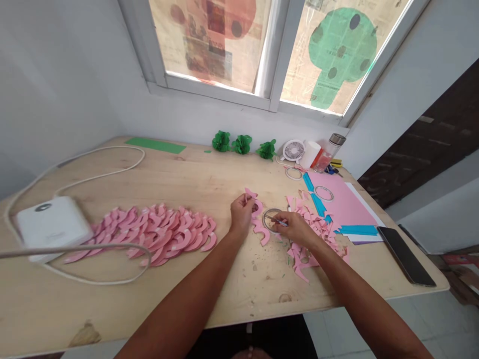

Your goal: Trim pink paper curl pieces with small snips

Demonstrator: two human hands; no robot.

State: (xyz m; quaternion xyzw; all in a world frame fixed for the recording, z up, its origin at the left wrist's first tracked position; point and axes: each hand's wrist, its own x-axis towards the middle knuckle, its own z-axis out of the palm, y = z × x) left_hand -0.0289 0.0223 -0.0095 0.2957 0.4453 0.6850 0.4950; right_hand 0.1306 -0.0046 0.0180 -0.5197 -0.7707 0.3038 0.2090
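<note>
My left hand (242, 212) pinches a strip of curved pink paper (258, 207) over the middle of the table. Another pink paper arc (262, 233) lies just below it. In my right hand (295, 228) is a slim pen-like tool (277, 220), pointing left toward the paper; its exact kind is too small to tell. Under the tool lies a tape roll (266, 213), partly covered by the hand. Pink paper scraps (318, 224) are heaped around and beyond my right wrist. To the left of my left hand, many pink paper arcs (179, 234) overlap in a long pile.
A white power bank (56, 222) with a looping cable sits at left. Green paper flowers (241, 144), a small fan (294, 150) and a bottle (329, 152) line the back. Pink sheets (346, 199), blue strips (318, 202) and a phone (406, 257) occupy the right side.
</note>
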